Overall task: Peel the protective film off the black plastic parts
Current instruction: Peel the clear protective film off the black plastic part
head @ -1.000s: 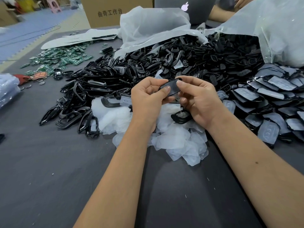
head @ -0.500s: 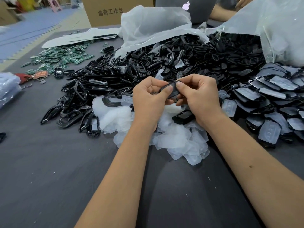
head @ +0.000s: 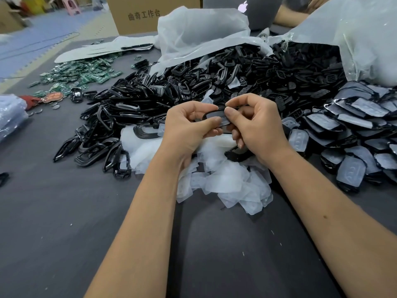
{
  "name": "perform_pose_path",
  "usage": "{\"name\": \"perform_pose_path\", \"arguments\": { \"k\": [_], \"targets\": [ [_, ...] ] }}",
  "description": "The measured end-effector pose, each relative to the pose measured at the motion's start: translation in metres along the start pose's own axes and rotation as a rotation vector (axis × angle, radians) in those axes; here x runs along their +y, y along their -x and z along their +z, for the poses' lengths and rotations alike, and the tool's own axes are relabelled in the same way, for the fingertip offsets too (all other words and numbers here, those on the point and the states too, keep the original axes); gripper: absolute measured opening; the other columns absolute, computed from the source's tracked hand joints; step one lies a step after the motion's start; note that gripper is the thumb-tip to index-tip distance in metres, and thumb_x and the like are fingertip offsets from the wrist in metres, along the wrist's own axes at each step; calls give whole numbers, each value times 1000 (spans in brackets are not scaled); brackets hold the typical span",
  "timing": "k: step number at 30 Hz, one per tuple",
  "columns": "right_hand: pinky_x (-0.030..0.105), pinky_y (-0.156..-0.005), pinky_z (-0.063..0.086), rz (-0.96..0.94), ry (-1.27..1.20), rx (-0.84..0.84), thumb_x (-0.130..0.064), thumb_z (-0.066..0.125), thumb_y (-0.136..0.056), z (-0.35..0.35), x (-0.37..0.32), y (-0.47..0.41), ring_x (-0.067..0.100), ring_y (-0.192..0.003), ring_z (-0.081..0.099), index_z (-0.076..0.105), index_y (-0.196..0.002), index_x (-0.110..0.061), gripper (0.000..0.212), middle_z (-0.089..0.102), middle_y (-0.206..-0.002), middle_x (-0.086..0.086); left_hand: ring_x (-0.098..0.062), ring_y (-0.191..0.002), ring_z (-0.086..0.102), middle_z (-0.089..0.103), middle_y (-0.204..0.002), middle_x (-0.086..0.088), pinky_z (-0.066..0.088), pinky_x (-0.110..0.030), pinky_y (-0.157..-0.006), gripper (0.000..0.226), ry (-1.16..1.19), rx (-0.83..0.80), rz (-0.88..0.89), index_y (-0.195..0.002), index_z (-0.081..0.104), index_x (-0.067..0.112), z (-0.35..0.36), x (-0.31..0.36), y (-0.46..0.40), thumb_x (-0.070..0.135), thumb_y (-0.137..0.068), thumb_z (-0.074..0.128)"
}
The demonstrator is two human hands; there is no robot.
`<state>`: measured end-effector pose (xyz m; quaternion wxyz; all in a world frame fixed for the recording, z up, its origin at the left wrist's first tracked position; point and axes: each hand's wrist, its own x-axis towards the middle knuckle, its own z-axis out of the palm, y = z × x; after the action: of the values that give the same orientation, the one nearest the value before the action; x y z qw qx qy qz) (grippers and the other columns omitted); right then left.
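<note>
- Now: left hand (head: 189,127) and right hand (head: 255,125) both pinch one black part (head: 216,116), held above the table (head: 64,222).
- Peeled film (head: 227,179) heaped directly beneath.
- Pile of parts (head: 236,82) behind; filmed parts (head: 352,125) at right.

L hand (head: 189,123), R hand (head: 255,125) pinching black part (head: 216,116)

The desk (head: 64,244) is dark grey, flecked with small white specks. The heap of plastic parts (head: 247,82) is glossy black. The peeled films (head: 232,181) are milky white and translucent. The circuit boards (head: 79,74) are green. The cardboard box (head: 150,16) is tan with dark printed characters. The floor mats (head: 43,39) are pale blue. The laptop (head: 247,9) is grey with a white logo. A small item (head: 52,97) looks reddish-brown, perhaps patterned.
</note>
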<state>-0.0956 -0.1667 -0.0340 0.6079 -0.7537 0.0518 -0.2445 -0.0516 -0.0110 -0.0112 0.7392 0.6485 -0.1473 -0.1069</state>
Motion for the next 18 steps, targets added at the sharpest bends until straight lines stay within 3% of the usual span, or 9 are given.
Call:
{"name": "perform_pose_path", "arguments": {
  "k": [5,9,11,15,18],
  "targets": [
    [37,-42,52,-176,147,-19,-7,53,-104,-2,-6,4,25,-49,63,62,-110,-12,12,67,-70,9,-18,-61,72,75,-77,-12,55,-16,-56,21,92,64,-78,-98,73,1,-3,3,-2,-15,-84,73],
    [25,-76,54,-484,396,-69,-9,73,-94,-1,-12,5,16,-85,64,74,-109,-8,16,67,-100,5,-13,-57,70,75,-71,-8,51,-11,-51,18,234,95,-161,-95,73,2,-5,7,-3,-14,-87,69],
    [25,-83,54,-556,460,-64,-14,81,-90,0,-12,4,17,-93,64,78,-110,-9,20,66,-106,8,-10,-54,68,73,-71,-7,50,-9,-49,15,329,85,-217,-94,72,1,-9,9,-4,-12,-90,66],
    [19,-76,50,-633,465,-3,-13,80,-92,2,-12,3,18,-88,63,82,-106,-8,14,65,-107,11,-8,-58,66,67,-78,-10,51,-9,-50,9,453,19,-290,-101,70,-5,-14,12,-5,-1,-94,65],
    [15,-70,49,-468,275,42,-12,79,-91,8,-13,5,12,-89,64,81,-96,-10,6,66,-102,7,-14,-71,65,62,-93,-17,58,-15,-57,30,548,3,-277,-94,72,-4,-14,11,-6,25,-98,68]
  ]
}}
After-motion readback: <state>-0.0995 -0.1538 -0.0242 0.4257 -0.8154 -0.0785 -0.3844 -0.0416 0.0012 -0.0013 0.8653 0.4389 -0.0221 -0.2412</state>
